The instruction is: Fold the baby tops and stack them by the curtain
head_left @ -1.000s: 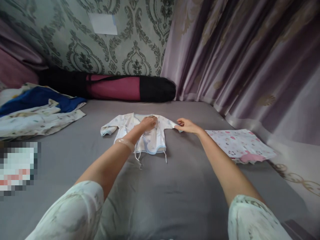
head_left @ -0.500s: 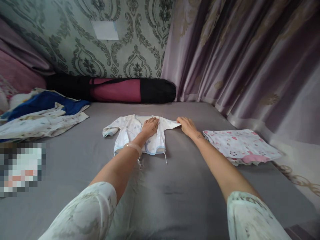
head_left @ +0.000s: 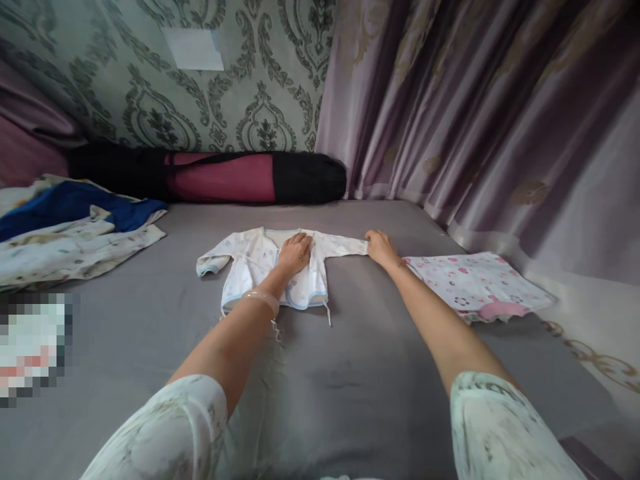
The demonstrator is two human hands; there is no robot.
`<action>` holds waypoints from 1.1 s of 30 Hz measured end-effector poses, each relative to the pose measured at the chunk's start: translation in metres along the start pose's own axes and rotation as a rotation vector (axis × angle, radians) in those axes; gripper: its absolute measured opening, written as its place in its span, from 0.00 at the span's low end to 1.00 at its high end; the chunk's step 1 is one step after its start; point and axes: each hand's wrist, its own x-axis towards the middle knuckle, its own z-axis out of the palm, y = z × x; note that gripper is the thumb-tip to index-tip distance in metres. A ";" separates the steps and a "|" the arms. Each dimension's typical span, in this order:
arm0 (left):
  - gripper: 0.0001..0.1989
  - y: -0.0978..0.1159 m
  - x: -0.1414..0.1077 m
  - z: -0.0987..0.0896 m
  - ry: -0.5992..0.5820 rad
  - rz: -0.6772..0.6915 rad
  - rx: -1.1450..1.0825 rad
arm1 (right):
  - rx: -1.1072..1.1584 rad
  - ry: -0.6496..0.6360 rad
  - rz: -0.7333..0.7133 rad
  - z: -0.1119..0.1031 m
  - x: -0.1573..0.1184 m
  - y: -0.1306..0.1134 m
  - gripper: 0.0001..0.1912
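A small white baby shirt (head_left: 250, 270) with pale blue trim and tie strings lies spread on a grey bed sheet (head_left: 360, 387). My left hand (head_left: 295, 253) rests flat on its chest, fingers stretched out and slightly apart. At the end of the sleeve on the right, my right hand (head_left: 381, 249) is closed on the cuff, and that sleeve lies straight out. The opposite sleeve is bent down, its cuff towards me. My left forearm hides part of the shirt's lower front.
A folded white cloth with pink prints (head_left: 480, 283) lies to the right, below the purple curtain (head_left: 430, 100). Blue and white clothes (head_left: 85, 220) are heaped at left. Along the wall stretches a black and dark-pink long bag (head_left: 225, 179). A blurred-out object (head_left: 33, 347) sits at lower left.
My right hand has drawn the sleeve outward to the right, so it lies longer and straighter. My left hand stays on the shirt's chest. The view has shifted slightly.
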 end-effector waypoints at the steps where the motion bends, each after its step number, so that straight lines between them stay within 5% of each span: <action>1: 0.19 -0.001 0.000 0.001 0.010 0.001 -0.006 | 0.050 -0.032 0.090 0.002 0.004 -0.003 0.18; 4: 0.18 -0.003 0.001 0.003 0.031 0.006 -0.013 | 0.129 -0.123 0.299 0.008 0.018 -0.012 0.19; 7: 0.18 -0.005 0.002 0.007 0.035 0.017 -0.009 | 0.175 -0.157 0.358 0.012 0.028 -0.016 0.19; 19: 0.18 0.000 0.001 0.006 0.025 -0.003 0.025 | 0.247 0.093 0.252 0.017 0.015 -0.035 0.16; 33: 0.18 0.000 0.001 0.007 0.012 -0.024 0.080 | 0.042 0.043 0.249 0.024 0.022 -0.024 0.16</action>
